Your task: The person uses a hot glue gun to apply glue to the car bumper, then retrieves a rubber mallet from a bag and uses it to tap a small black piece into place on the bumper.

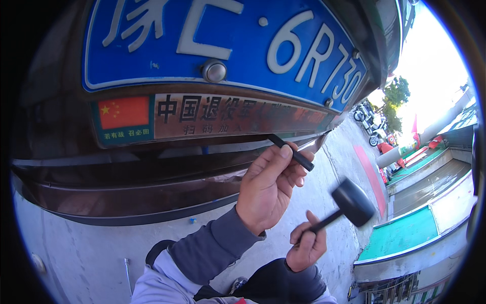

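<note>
My left hand (268, 187) grips a short black rod (296, 154). The rod's upper tip rests against the lower edge of a sticker strip (223, 119) on a dark brown vehicle bumper (126, 187). Below and to the right, my right hand (305, 248) holds a black rubber mallet (353, 201) by its thin handle. The mallet's head hangs in the air a little right of the rod and does not touch it. Above the strip is a blue number plate (167, 66) with white characters and a round metal bolt (214, 71).
Pale concrete ground (76, 253) lies under the bumper, with a thin metal rod (127, 273) lying on it. At right are a green-floored raised platform (400, 233), a red strip on the pavement, parked scooters (367, 114) and trees in bright sunlight.
</note>
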Action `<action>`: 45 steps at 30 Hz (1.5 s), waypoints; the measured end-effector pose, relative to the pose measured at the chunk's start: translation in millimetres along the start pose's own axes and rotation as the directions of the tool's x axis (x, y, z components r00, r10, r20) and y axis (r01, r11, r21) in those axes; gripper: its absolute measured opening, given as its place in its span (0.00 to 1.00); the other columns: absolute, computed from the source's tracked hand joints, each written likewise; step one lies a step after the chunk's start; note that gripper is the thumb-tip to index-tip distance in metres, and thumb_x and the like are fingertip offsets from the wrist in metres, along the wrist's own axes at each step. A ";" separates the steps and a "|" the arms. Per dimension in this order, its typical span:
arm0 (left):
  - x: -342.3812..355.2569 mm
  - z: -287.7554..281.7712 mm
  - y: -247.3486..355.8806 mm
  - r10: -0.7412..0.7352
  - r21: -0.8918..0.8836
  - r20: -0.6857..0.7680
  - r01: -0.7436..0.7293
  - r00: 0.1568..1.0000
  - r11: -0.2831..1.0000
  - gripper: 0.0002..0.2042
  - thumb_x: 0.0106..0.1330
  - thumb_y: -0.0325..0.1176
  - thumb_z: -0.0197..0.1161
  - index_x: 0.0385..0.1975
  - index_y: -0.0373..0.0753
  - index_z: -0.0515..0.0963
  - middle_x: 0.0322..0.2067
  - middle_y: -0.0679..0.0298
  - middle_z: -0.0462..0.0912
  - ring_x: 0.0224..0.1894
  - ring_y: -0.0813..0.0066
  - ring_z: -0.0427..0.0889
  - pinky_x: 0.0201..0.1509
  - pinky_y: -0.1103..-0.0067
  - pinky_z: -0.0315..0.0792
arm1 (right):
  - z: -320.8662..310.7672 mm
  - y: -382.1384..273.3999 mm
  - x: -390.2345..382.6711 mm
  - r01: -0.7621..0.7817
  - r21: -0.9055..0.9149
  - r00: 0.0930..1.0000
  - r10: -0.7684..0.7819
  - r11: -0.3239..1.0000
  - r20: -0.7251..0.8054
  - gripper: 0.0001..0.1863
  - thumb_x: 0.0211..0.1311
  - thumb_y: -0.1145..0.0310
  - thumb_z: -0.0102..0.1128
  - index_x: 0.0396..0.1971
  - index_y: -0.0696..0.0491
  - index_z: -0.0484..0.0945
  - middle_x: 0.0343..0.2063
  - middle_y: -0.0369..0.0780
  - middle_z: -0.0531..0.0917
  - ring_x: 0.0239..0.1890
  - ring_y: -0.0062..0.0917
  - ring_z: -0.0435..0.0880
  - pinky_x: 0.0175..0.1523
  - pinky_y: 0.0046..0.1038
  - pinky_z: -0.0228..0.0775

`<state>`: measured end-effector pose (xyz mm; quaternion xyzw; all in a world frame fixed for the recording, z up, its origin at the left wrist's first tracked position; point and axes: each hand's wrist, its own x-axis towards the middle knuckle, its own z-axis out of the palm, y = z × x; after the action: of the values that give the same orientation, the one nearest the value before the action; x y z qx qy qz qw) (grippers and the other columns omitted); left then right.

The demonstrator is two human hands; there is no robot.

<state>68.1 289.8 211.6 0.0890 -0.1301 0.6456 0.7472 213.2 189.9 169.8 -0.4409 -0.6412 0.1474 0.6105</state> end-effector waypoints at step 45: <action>0.8 3.7 -7.6 0.019 -0.061 -0.024 -0.020 1.000 0.998 0.10 0.79 0.34 0.54 0.50 0.35 0.76 0.48 0.50 0.84 0.40 0.74 0.81 0.43 0.79 0.75 | -3.4 -14.1 20.2 0.035 0.099 0.999 -0.032 0.994 -0.039 0.21 0.77 0.62 0.48 0.54 0.65 0.76 0.19 0.33 0.73 0.20 0.12 0.67 0.28 0.17 0.59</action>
<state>75.4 288.3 215.6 0.0573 -0.1421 0.6497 0.7446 213.6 195.9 194.0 -0.4018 -0.6290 0.1608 0.6458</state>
